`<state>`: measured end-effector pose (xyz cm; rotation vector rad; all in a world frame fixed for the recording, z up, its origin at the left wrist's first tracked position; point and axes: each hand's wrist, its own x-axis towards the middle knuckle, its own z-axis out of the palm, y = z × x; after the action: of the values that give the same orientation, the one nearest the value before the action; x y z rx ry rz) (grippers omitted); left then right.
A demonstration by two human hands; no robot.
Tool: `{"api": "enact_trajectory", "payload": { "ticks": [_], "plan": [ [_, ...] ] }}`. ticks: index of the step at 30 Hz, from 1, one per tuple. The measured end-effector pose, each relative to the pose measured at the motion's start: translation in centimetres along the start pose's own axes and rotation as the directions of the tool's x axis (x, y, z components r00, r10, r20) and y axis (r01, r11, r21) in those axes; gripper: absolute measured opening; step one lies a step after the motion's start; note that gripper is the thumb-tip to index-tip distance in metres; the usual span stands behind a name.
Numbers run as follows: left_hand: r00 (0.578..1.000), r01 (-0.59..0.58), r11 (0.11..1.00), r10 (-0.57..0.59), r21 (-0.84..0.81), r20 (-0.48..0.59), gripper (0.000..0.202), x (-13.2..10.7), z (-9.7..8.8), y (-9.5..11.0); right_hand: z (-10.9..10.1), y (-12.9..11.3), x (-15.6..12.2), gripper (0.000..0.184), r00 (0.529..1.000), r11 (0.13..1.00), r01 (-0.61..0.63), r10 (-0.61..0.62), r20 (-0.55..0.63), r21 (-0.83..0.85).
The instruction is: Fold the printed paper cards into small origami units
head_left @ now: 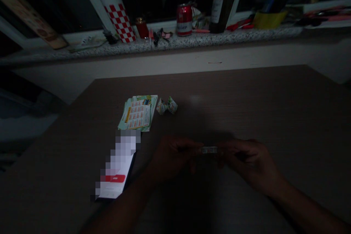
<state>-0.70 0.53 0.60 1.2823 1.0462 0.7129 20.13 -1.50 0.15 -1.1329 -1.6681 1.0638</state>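
Here strip (209,150) pinched between left hand (172,156), right hand (246,161).

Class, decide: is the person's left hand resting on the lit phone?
No, the left hand and right hand together pinch a small paper strip, apart from the phone lying on the table.

The left hand (172,155) and right hand (246,161) are meeting low in front, fingertips pinching closed, forearms converging.
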Motion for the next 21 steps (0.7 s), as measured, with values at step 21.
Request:
{"api": "enact_trajectory", "payload": {
  "ticks": [21],
  "plan": [
    [0.988, -0.138, 0.982, 0.145, 0.126, -0.049, 0.015, -0.48, -0.6, 0.78, -0.26, 0.56, -0.16, 0.011, 0.995, 0.996, -0.02, 0.028, -0.098, 0.084]
  ]
}}
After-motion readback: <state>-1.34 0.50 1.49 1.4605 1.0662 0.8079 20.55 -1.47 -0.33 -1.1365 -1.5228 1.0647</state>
